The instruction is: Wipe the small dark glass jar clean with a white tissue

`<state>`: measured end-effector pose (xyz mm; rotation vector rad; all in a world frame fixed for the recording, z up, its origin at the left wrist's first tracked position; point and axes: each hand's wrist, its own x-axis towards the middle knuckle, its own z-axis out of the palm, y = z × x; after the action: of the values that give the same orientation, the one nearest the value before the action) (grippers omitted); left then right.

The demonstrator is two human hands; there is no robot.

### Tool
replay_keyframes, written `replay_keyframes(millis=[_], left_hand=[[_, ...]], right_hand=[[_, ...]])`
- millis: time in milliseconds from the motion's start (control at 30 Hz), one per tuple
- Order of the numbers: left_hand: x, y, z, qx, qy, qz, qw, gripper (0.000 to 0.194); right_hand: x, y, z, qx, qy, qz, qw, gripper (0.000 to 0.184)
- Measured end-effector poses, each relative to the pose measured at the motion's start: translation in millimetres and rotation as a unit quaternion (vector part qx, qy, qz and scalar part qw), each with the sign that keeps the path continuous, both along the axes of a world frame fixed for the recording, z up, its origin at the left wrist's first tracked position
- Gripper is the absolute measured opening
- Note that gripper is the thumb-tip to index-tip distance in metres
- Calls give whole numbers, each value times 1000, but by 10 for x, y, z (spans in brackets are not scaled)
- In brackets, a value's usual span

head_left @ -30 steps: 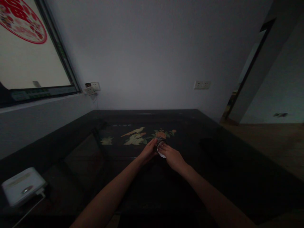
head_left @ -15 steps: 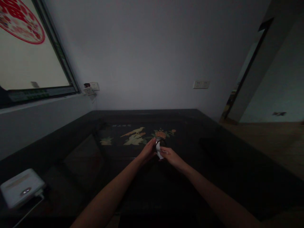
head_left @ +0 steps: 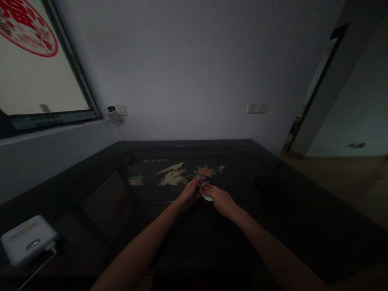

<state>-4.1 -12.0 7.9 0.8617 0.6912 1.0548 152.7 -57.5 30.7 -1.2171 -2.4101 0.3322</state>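
Your left hand (head_left: 188, 195) grips the dark, round object (head_left: 205, 177), seemingly bracing it against the crumpled white tissue (head_left: 206, 197) your right hand (head_left: 223, 201) holds.

The room is dim, and the palest area is the window (head_left: 39, 72) at upper left. The wall (head_left: 182, 72) reads as dull grey, slightly lighter in the middle than toward its right end. The dark table (head_left: 194, 238) sinks almost to black near the bottom, with faint reflections on its left. Fine detail between the fingers (head_left: 209, 188) is soft, and the wide view stretches toward the edges.
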Motion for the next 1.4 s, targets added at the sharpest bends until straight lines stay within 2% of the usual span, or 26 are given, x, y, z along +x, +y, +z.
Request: replay_keyframes(millis=[100,167,233,300,367,400,467,567,633,733,833,900,1067,1167,1267,1400], left_hand=[[-3,-6,9,2,3,0,1000,38],[-3,1,5,2,7,3,1000,41],[-3,6,3,1,10,5,1000,43],[-3,4,8,3,11,7,1000,46],[-4,-4,17,5,10,7,1000,47],[-5,-8,20,6,9,7,1000,47],[-6,-9,21,6,8,8,1000,47],[-5,0,10,3,9,10,1000,46],[-4,4,5,1,9,10,1000,46],[-7,-4,14,0,5,3,1000,46],[-18,-19,31,-1,-2,-5,1000,46],[-27,-25,39,-4,-7,-10,1000,44],[-48,-52,78,-11,-23,-31,999,41],[-68,-92,139,3,-72,-50,996,41],[-95,-130,206,23,-124,-89,988,49],[-108,-149,223,61,-108,-133,983,67]], right_hand=[[-29,-14,3,-44,108,12,993,58],[-53,-3,4,-110,181,34,977,53],[-79,25,-13,-197,255,46,946,47],[-105,54,-49,-274,334,44,901,40],[-125,71,-84,-313,392,37,864,38],[-130,72,-93,-313,399,35,861,38],[-127,60,-84,-270,364,40,891,38],[-97,18,-24,-162,244,52,955,38],[-71,-7,19,-98,164,40,981,39],[-36,-17,57,-17,34,9,999,48],[-14,-9,64,22,-55,-3,998,57],[-5,-9,55,33,-50,0,998,58],[32,-4,34,16,40,-1,999,56],[64,29,65,7,91,-14,996,52],[93,64,125,14,140,-24,990,43],[118,90,181,2,195,-35,980,32]])
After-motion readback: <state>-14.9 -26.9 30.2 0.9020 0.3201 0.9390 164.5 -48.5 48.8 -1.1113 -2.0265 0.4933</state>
